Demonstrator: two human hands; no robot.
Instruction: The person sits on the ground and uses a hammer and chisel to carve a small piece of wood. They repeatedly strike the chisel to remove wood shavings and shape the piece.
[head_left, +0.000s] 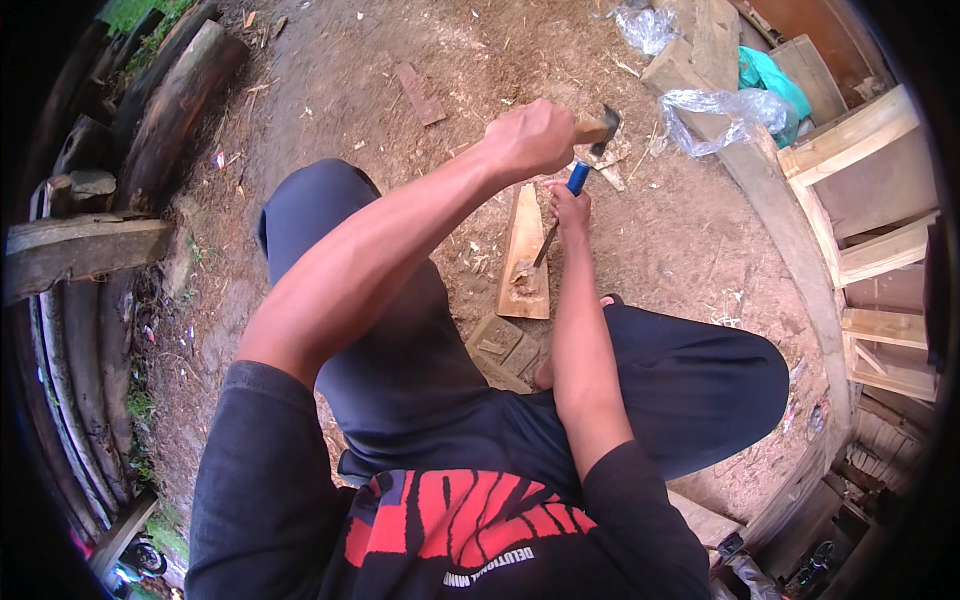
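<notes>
My left hand [535,138] is wrapped round the wooden handle of a hammer [606,132], whose dark metal head sits just above the chisel's top end. In my right hand [570,212] is a chisel [578,178] with a blue handle, held at a slant. Its dark blade runs down to a pale wooden board [522,235] lying on the ground between my legs. A rough, chipped hollow shows in the board by the blade's tip. Whether the tip touches the wood I cannot tell. Hammer head and chisel handle look close, with a small gap between them.
Near my foot lies a grooved wooden block [497,352]. A flat reddish-brown wood piece [420,94] rests on the dirt among wood chips. Stacked logs [170,110] line the left. On the right are wooden frames [860,135], clear plastic [715,120] and a teal bag [775,80].
</notes>
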